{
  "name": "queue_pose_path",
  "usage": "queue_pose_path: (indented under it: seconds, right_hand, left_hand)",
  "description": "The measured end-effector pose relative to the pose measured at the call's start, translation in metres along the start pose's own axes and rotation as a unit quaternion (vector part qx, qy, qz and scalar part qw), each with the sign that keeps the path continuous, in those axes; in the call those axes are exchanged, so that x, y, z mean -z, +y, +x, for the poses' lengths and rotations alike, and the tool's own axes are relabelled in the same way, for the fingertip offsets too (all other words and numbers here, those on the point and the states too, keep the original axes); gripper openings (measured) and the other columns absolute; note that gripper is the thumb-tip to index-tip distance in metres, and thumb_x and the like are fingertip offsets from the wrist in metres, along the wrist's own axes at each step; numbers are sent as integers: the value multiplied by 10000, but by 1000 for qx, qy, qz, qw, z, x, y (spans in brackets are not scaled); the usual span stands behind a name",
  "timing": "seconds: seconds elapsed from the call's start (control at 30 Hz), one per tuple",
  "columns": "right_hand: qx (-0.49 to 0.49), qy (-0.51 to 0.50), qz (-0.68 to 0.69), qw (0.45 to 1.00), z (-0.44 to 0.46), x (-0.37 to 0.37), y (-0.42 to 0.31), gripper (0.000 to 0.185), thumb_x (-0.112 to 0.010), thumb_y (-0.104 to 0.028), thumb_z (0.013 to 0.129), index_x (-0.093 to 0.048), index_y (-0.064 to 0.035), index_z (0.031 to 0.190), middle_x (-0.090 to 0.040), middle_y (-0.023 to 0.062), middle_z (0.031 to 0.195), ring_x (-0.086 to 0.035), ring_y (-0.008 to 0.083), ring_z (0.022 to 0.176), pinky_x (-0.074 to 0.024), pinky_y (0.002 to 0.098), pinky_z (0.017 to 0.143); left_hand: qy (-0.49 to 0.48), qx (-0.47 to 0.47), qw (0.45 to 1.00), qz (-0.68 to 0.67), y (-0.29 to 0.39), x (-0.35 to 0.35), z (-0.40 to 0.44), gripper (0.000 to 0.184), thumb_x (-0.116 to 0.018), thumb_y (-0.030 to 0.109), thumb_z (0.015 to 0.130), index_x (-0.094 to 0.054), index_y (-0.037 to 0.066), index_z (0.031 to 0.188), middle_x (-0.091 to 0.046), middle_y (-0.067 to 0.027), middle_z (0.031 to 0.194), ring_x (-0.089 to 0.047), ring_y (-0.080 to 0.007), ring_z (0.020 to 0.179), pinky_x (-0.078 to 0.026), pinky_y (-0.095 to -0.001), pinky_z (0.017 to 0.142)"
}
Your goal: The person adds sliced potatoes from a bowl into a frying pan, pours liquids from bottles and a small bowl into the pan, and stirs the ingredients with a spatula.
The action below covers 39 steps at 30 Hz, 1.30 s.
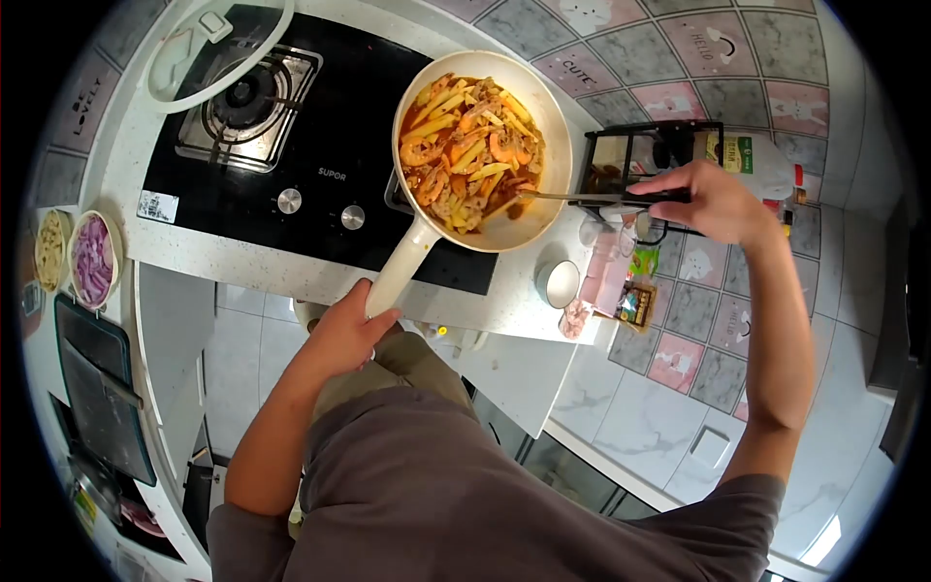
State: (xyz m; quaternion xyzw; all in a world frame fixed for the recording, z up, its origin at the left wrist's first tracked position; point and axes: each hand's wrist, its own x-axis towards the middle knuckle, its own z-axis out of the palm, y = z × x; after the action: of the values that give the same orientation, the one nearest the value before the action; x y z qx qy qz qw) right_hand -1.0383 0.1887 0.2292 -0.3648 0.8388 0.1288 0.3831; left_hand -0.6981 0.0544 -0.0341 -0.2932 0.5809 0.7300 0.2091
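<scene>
My left hand (347, 333) is wrapped round the cream handle of a frying pan (555, 126), which is over the right burner of the black gas stove (359, 87). In the pan lie shrimp, pale yellow strips and pieces of meat in a reddish sauce (472, 155). My right hand (713, 201) grips the dark handle of a long metal utensil (572, 197). Its far end dips into the food at the pan's right side, so I cannot tell whether it is a spatula or a spoon.
A glass lid (165, 92) leans at the stove's left. Bowls of chopped purple onion (92, 260) and pale pieces (50, 250) stand far left, above a dark cutting board (102, 388) with a knife. At right are a small white bowl (559, 284), seasoning packets (636, 303) and a black rack (630, 145).
</scene>
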Motion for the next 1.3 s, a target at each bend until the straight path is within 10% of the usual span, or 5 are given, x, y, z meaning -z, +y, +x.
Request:
queue_pose_path:
  seconds: [0.17,0.33,0.7,0.93,1.3]
  right_hand:
    - [49,55,43,996,-9,-12,3,301,-680,-36,858,-689,-53,1159,-714,121,1120,-671,176,833,-518,292,794]
    - [-67,75,76,992,-49,15,-11,307,-642,-17,850,-713,-68,1144,-664,10,767,-480,71,638,-401,249,613]
    - [-76,4,71,995,-31,-17,-8,294,-679,-121,860,-720,-124,1151,-663,47,773,-522,99,669,-449,278,653]
    - [46,135,168,975,-57,-45,33,347,-688,-45,858,-662,-59,1203,-724,69,1017,-610,122,832,-500,285,792]
    - [163,367,78,913,16,-113,19,391,-697,-120,840,-653,-155,1227,-638,127,904,-627,302,796,-517,386,704]
  left_hand:
    - [-3,-16,1000,-10,-7,1,1,315,-626,273,944,-455,32,1053,-546,-74,614,-501,-140,419,-413,-307,395]
    - [-13,4,1000,-4,1,2,0,312,-622,262,948,-452,31,1071,-542,-70,619,-494,-134,423,-409,-304,386]
    - [-13,-2,1000,0,2,1,-1,280,-611,238,953,-448,41,1066,-513,-47,622,-484,-124,418,-413,-296,379]
    - [-16,-13,1000,-3,-4,1,3,322,-629,252,940,-464,23,1093,-539,-69,610,-512,-145,417,-417,-311,378]
    - [-17,-19,999,24,-5,-1,4,289,-618,244,954,-462,58,1111,-481,-16,610,-467,-115,417,-394,-287,365]
